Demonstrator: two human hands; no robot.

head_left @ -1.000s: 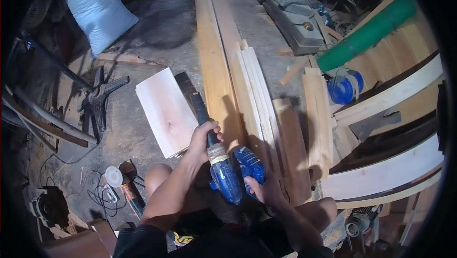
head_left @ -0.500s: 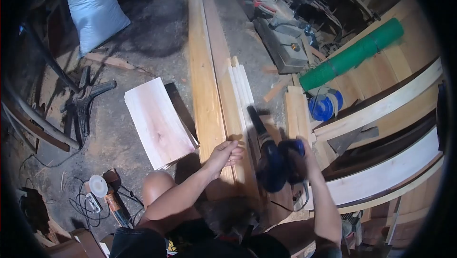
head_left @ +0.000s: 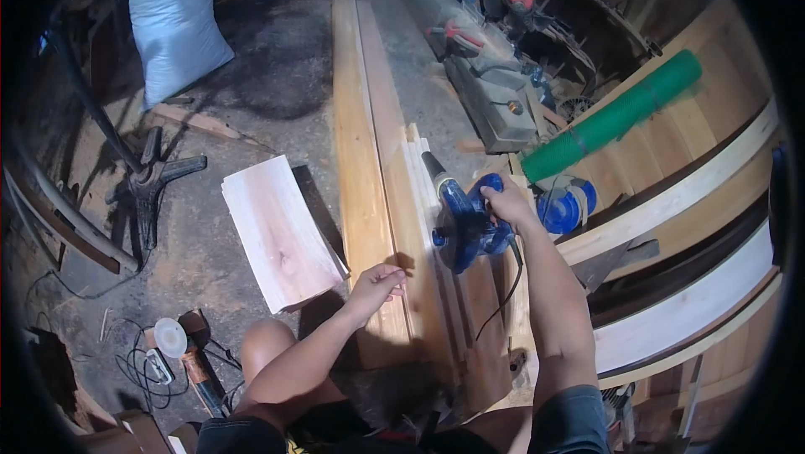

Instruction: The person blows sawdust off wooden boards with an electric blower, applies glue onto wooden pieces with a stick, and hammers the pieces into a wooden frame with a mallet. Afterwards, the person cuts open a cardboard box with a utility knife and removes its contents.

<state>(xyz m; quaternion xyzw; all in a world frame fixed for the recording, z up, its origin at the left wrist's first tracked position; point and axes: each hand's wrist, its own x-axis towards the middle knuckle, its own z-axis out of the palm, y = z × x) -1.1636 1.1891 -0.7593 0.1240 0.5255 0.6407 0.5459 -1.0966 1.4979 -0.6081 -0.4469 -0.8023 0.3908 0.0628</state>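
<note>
My right hand (head_left: 503, 207) grips the rear handle of a blue handheld blower (head_left: 461, 223). The blower's dark nozzle points forward and slightly left, and a black cord trails down from its back end. It hangs over the long wooden planks (head_left: 365, 160) and the narrower pale strips beside them. Above the planks' near end is my left hand (head_left: 379, 288), its fingers curled together. Whether anything sits in that pinch is too small to make out. Pale short boards (head_left: 281, 232) are stacked on the floor left of the planks.
An angle grinder (head_left: 189, 358) with a cord lies at the lower left. A full white sack (head_left: 176, 31) and a black metal stand base (head_left: 151, 181) are farther off. On the right are a green mesh roll (head_left: 616, 114), a blue spool (head_left: 566, 207) and curved timber pieces (head_left: 671, 328).
The blower has moved forward and left in my right hand, and the arm has straightened. My left hand has shifted slightly left and nearer to me. The view has tilted a little.
</note>
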